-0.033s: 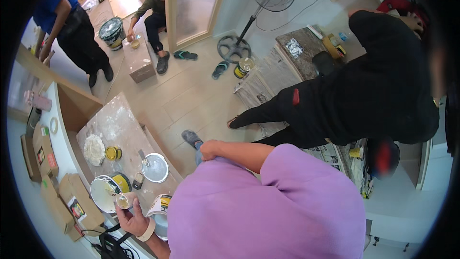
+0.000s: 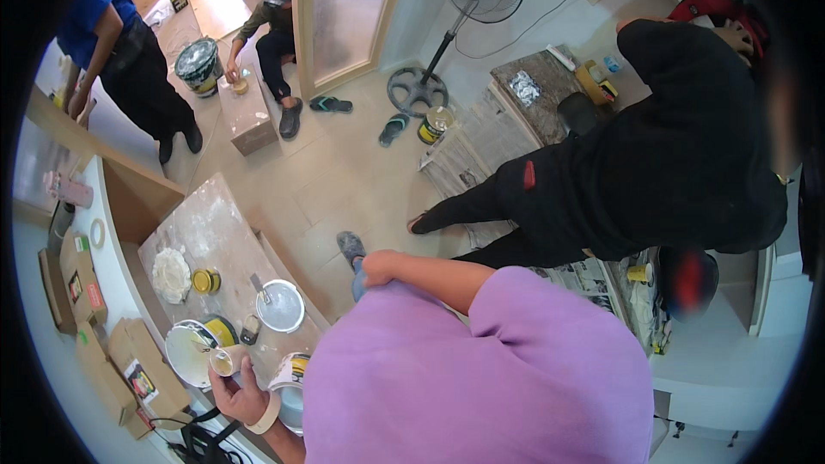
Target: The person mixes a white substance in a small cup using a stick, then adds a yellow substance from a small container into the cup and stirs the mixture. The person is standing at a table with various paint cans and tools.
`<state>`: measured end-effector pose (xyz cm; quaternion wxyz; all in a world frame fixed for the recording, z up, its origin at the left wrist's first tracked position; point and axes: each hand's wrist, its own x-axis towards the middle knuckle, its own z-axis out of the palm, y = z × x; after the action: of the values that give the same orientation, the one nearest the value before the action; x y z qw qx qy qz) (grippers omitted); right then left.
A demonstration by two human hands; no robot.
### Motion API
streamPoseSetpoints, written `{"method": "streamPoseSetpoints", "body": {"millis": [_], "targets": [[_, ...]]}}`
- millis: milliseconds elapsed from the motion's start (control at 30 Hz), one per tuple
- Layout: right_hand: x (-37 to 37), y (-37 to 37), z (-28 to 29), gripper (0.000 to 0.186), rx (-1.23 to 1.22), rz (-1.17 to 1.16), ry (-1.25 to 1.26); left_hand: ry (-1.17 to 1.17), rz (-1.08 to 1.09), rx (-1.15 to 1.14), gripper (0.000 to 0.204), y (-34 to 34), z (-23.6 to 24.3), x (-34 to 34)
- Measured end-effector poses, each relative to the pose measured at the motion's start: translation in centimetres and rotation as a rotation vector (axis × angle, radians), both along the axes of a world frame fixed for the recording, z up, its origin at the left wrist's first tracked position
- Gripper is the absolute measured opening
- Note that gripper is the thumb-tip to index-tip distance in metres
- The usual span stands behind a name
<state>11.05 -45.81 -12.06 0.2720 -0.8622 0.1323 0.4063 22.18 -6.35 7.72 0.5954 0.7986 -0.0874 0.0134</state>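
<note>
My left hand [image 2: 245,397], with a pale band at the wrist, is closed around a small paper cup [image 2: 226,361]. Some yellowish stuff shows inside the cup. It is at the near edge of an open white bucket [image 2: 176,351] with a pale coating inside. My right hand [image 2: 378,268] rests against the front of my purple shirt [image 2: 481,369]; its fingers are mostly hidden. A second bucket [image 2: 290,378] stands partly behind my body. Beyond the first bucket are a round lid [image 2: 281,305] with a scraper [image 2: 259,285] on it and a yellow tin [image 2: 206,281].
The buckets stand on a stained board [image 2: 202,228], which also bears a white lump [image 2: 173,276]. Cardboard boxes [image 2: 150,361] line the left shelf. Close on my right, a person in black [image 2: 670,146] leans over. A standing fan [image 2: 421,90] and two more people are farther off.
The view has shifted slightly. My left hand keeps the paper cup by the bucket, and my right hand stays against my shirt.
</note>
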Motion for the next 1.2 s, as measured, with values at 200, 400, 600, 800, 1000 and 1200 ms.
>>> {"method": "streamPoseSetpoints", "body": {"millis": [200, 400, 600, 800, 1000, 1200], "targets": [[0.6, -20.1, -1.5, 0.032, 0.297, -1.37, -0.561, 0.057, -0.032, -0.083, 0.053, -3.8, -0.4, 1.1], [-0.6, -33.5, 3.5, 0.061, 0.469, -1.876, -0.825, -0.015, -0.074, 0.014, 0.053, -9.9, 2.0, 3.8], [0.5, -39.7, 2.5, 0.054, 0.537, -2.233, -0.934, -0.003, -0.063, -0.07, 0.054, -17.4, 2.5, 7.5], [2.2, -40.9, -1.2, 0.039, 0.647, -1.943, -0.745, -0.091, -0.127, -0.003, 0.057, -23.9, 2.9, 10.8], [3.6, -31.4, -9.9, 0.029, 0.241, -1.184, -0.243, -0.091, -0.117, -0.001, 0.059, -26.6, 3.0, 13.3], [1.7, -21.9, -17.9, 0.047, 0.176, -0.478, 0.02, -0.077, -0.06, -0.024, 0.058, -25.8, 2.6, 15.8]]}}
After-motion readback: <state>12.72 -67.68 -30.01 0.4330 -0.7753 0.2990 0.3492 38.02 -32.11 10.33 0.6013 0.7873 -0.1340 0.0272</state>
